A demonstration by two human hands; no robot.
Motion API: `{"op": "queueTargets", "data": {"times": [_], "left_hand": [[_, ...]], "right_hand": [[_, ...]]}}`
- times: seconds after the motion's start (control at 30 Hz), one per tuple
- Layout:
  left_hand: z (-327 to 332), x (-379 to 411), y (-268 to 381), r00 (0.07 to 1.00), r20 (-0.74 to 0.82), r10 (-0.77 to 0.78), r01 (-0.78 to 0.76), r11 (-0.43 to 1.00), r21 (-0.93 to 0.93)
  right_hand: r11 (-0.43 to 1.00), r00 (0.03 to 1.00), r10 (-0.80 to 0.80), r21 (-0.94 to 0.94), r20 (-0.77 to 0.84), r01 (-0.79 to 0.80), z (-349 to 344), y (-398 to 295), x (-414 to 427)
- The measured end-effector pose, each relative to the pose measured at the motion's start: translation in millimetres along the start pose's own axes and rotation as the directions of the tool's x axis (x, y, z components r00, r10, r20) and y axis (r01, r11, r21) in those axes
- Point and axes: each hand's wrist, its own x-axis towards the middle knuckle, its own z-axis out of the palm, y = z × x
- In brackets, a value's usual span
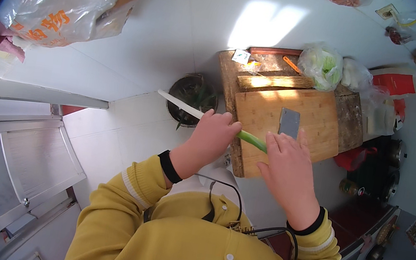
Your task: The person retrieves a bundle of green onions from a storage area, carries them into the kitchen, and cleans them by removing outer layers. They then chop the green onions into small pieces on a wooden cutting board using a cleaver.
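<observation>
My left hand is closed around the middle of a long green onion. Its white end sticks out to the left, beyond the table's edge, and its green end slants right and down. My right hand is at that green end, over the cutting board, with its thumb apart from the fingers. The onion's tip passes out of sight under this hand, so its grip is hidden. A cleaver lies on the wooden cutting board, blade visible just beyond my right fingers; its handle cannot be seen.
The board rests on a worn wooden table. Behind it lie a straw brush, an orange-handled tool and bagged cabbage. A round container with green leaves stands left of the table. Pots and a bottle are at right.
</observation>
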Motion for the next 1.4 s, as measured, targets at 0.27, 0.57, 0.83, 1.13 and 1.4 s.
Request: {"op": "queueTargets", "data": {"times": [0.27,0.57,0.83,1.13,1.4], "left_hand": [[25,-5,27,0.951,-0.155,-0.266,0.149,0.839,-0.524],[59,3,42,0.749,0.656,-0.096,0.567,-0.421,-0.708],[52,-1,26,0.756,0.655,0.000,0.650,-0.127,-0.750],[27,-7,-60,0.775,0.415,-0.477,0.105,-0.550,-0.828],[43,-13,-74,0.732,0.550,-0.402,0.367,-0.447,-0.816]], "right_hand": [[0.936,0.944,0.283,0.164,0.172,-0.310,67,29,-16],[0.952,0.978,0.206,0.224,0.027,-0.207,96,14,-30],[0.797,0.958,0.257,0.533,0.127,-0.284,98,33,-46],[0.591,0.896,0.331,0.675,0.298,-0.443,112,66,-76],[-0.003,0.735,0.287,0.768,0.614,-0.641,126,56,-87]]}}
